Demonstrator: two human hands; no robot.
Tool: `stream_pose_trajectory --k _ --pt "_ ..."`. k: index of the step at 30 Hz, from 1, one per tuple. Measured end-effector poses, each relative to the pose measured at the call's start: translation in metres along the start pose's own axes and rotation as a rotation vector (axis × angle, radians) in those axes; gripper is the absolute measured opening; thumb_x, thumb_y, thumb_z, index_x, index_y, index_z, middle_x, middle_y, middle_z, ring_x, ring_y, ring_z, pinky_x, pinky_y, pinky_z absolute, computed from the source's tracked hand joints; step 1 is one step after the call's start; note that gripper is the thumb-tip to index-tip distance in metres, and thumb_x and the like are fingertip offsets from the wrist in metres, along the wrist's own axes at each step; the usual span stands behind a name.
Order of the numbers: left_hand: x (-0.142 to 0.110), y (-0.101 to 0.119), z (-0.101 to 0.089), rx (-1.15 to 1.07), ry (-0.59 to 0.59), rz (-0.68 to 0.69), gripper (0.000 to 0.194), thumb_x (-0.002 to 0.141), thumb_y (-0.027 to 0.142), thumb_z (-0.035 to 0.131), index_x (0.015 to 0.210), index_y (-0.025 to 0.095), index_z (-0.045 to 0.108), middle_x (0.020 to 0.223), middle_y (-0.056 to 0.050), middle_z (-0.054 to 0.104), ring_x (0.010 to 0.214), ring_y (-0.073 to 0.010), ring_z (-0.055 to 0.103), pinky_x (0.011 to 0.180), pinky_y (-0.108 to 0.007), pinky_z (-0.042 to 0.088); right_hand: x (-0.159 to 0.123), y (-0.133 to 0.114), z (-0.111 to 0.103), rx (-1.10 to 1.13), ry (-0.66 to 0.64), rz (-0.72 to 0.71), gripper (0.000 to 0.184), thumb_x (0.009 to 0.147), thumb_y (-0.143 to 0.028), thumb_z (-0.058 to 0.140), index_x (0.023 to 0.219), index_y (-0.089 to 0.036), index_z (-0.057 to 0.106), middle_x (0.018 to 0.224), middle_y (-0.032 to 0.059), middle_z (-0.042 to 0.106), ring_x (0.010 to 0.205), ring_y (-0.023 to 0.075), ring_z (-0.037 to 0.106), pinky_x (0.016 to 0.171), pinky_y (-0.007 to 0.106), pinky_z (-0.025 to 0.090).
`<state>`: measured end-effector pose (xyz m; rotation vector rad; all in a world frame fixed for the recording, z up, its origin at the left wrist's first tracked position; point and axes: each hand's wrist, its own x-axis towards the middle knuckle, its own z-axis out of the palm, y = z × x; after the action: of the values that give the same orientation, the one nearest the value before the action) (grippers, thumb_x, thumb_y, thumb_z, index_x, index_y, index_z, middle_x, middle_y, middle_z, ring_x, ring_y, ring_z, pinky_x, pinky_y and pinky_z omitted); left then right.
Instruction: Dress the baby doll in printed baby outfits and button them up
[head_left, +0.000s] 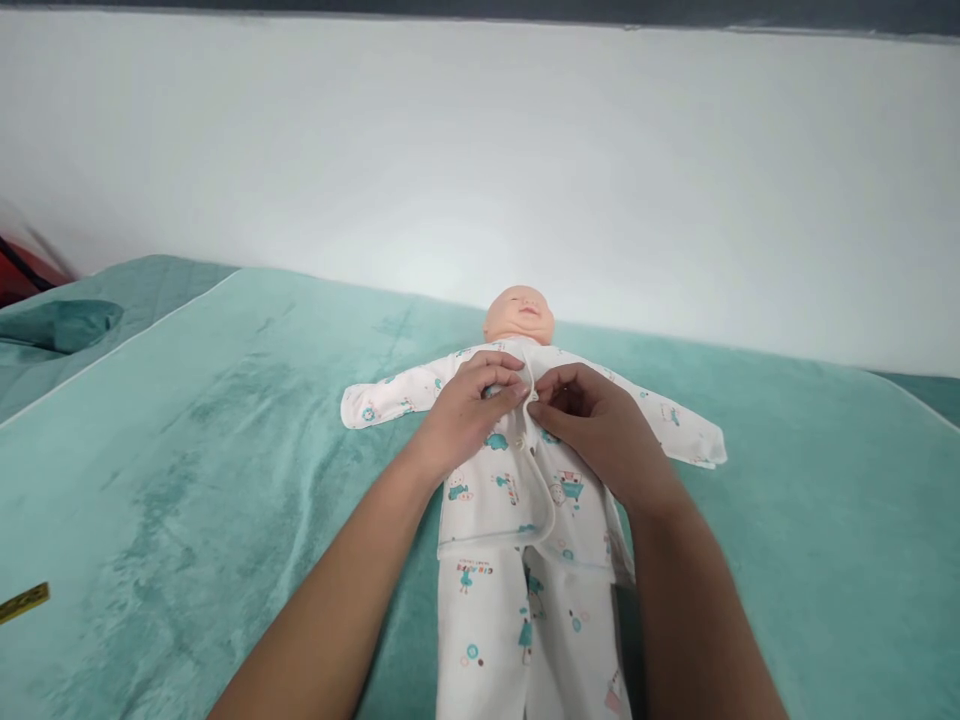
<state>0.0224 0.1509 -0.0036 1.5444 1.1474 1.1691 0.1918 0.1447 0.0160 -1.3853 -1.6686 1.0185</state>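
Note:
A baby doll lies on its back on a teal blanket, head toward the wall, arms spread. It wears a white printed top and matching trousers. My left hand and my right hand meet at the doll's chest. Both pinch the edges of the top's front opening, near a small snap button just below the collar. The fingers are curled and closed on the fabric.
A white wall rises behind the bed. A dark teal pillow lies at the far left, with something red behind it. A yellow measuring strip rests near the left edge.

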Motion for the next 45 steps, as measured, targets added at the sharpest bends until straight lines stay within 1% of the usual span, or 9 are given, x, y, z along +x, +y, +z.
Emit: stream_pose_trajectory --k 6,12,18,22,25,27,35,39,45 --pt "-0.002 0.001 -0.002 0.0 -0.032 -0.02 0.016 0.083 0.036 0.065 0.08 0.02 0.069 0.124 -0.005 0.057 0.102 -0.0189 0.056 0.082 -0.03 0.047 -0.001 -0.001 0.005 -0.033 0.036 -0.033 0.013 0.077 -0.032 0.064 0.085 -0.022 0.061 0.076 -0.0014 0.059 0.067 0.0125 0.048 0.06 0.027 0.039" --pt "0.001 0.001 0.002 0.043 0.036 -0.004 0.004 0.077 0.019 0.063 0.074 0.019 0.066 0.116 -0.005 0.061 0.102 -0.0189 0.056 0.084 -0.031 0.048 -0.001 -0.001 0.005 -0.062 0.026 -0.032 0.012 0.077 -0.032 0.064 0.085 -0.023 0.061 0.076 -0.0015 0.059 0.068 0.0128 0.049 0.061 0.027 0.039" --pt "0.001 -0.002 0.003 0.044 0.063 -0.01 0.008 0.071 0.012 0.059 0.073 0.017 0.065 0.115 -0.005 0.062 0.099 -0.0177 0.057 0.078 -0.028 0.048 0.001 0.001 0.005 -0.051 0.017 -0.039 0.013 0.076 -0.03 0.065 0.086 -0.022 0.063 0.08 -0.0009 0.061 0.069 0.0129 0.05 0.062 0.027 0.039" --pt "0.001 0.002 -0.001 -0.012 0.019 -0.073 0.006 0.073 0.015 0.059 0.072 0.017 0.065 0.117 -0.003 0.06 0.082 -0.0124 0.056 0.063 -0.024 0.044 0.0 -0.001 0.004 -0.039 0.015 -0.02 0.014 0.075 -0.029 0.065 0.086 -0.022 0.062 0.078 -0.0016 0.06 0.068 0.0126 0.05 0.062 0.027 0.039" --pt "0.0 0.004 -0.003 -0.104 -0.021 -0.152 0.005 0.074 0.019 0.059 0.074 0.017 0.064 0.123 -0.002 0.057 0.064 -0.0067 0.048 0.049 -0.022 0.036 -0.002 -0.006 0.003 -0.029 -0.004 -0.004 0.015 0.074 -0.03 0.065 0.087 -0.022 0.061 0.076 -0.0018 0.057 0.067 0.0127 0.048 0.062 0.027 0.038" --pt "-0.001 0.005 -0.004 -0.153 -0.038 -0.183 0.005 0.074 0.021 0.059 0.075 0.018 0.063 0.126 -0.001 0.055 0.06 -0.0053 0.045 0.045 -0.021 0.032 -0.003 -0.009 0.002 -0.032 -0.014 0.005 0.015 0.074 -0.029 0.065 0.087 -0.022 0.061 0.075 -0.0022 0.056 0.067 0.0127 0.047 0.062 0.027 0.038" --pt "-0.002 0.004 -0.006 -0.113 -0.044 -0.156 0.01 0.077 0.027 0.061 0.079 0.019 0.067 0.126 -0.002 0.056 0.066 -0.0075 0.05 0.045 -0.02 0.034 0.0 -0.002 0.004 -0.099 0.055 -0.022 0.013 0.074 -0.032 0.067 0.081 -0.022 0.066 0.075 -0.0004 0.061 0.066 0.0134 0.049 0.06 0.027 0.038" --pt "-0.002 0.002 -0.007 -0.042 -0.036 -0.086 0.01 0.079 0.028 0.062 0.081 0.02 0.068 0.124 -0.003 0.057 0.074 -0.01 0.053 0.049 -0.02 0.039 0.0 -0.003 0.004 -0.108 0.061 0.002 0.014 0.075 -0.034 0.067 0.08 -0.022 0.068 0.073 -0.0004 0.062 0.064 0.0131 0.05 0.059 0.027 0.037" --pt "-0.004 0.0 -0.01 0.063 -0.026 -0.047 0.019 0.082 0.037 0.064 0.078 0.019 0.067 0.124 -0.004 0.054 0.078 -0.011 0.053 0.052 -0.02 0.042 0.0 -0.004 0.003 -0.094 0.046 0.002 0.015 0.076 -0.035 0.067 0.078 -0.021 0.068 0.075 0.0004 0.063 0.067 0.0139 0.052 0.06 0.027 0.039"
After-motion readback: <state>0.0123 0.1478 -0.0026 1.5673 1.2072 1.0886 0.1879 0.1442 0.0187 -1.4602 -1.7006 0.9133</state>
